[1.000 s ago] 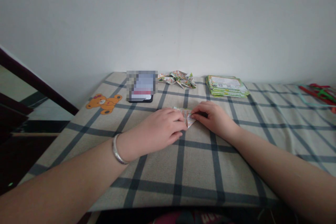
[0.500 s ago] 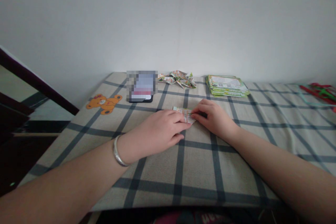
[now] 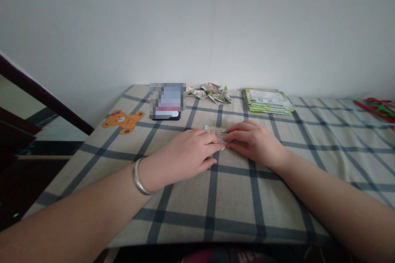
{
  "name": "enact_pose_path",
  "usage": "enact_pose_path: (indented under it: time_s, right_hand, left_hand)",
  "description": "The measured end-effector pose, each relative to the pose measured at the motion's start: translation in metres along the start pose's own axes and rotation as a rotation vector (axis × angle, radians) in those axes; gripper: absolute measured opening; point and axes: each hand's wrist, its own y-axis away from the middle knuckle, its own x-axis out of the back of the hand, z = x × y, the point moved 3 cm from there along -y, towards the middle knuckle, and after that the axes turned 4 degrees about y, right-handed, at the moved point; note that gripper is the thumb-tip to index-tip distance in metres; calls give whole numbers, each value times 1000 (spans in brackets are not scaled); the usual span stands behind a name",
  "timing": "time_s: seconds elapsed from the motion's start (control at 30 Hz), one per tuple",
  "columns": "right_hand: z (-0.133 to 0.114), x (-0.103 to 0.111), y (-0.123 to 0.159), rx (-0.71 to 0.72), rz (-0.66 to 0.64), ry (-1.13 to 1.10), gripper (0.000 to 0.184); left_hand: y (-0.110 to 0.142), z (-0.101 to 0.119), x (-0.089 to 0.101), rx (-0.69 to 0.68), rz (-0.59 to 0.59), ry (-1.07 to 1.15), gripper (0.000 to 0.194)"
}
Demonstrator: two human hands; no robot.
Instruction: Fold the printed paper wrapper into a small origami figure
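A small folded piece of printed paper (image 3: 218, 132), pale with orange and green print, lies on the checked tablecloth between my hands. My left hand (image 3: 189, 150), a silver bangle at its wrist, holds the paper's left part down with its fingertips. From the other side, my right hand (image 3: 257, 141) grips the right end of the paper, thumb and fingers close together. Both sets of fingertips almost meet at the near edge. Part of the paper is hidden beneath the fingers.
Behind my hands, several folded paper pieces (image 3: 212, 92) lie by the wall. A phone (image 3: 166, 109), partly pixelated, is left of them; a stack of printed green leaflets (image 3: 268, 100) is right. Red and green items (image 3: 381, 109) sit far right. A bear picture (image 3: 122, 122) marks the cloth.
My right hand has shifted slightly, its fingers now covering more of the paper's right end and near edge. My left hand keeps its place on the paper.
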Motion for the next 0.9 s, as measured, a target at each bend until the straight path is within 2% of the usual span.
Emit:
enact_pose_path:
  time_s: [0.33, 0.7, 0.9]
  right_hand:
    - [-5, 2, -1, -70, -13, 37, 15]
    - [-10, 5, -1, -71, -29, 108, 18]
    - [-9, 4, 0, -68, -35, 130, 19]
  left_hand:
    - [2, -2, 4, 8, 1, 78, 31]
    - [2, -3, 3, 3, -19, 54, 31]
    - [2, -3, 1, 2, 10, 30, 31]
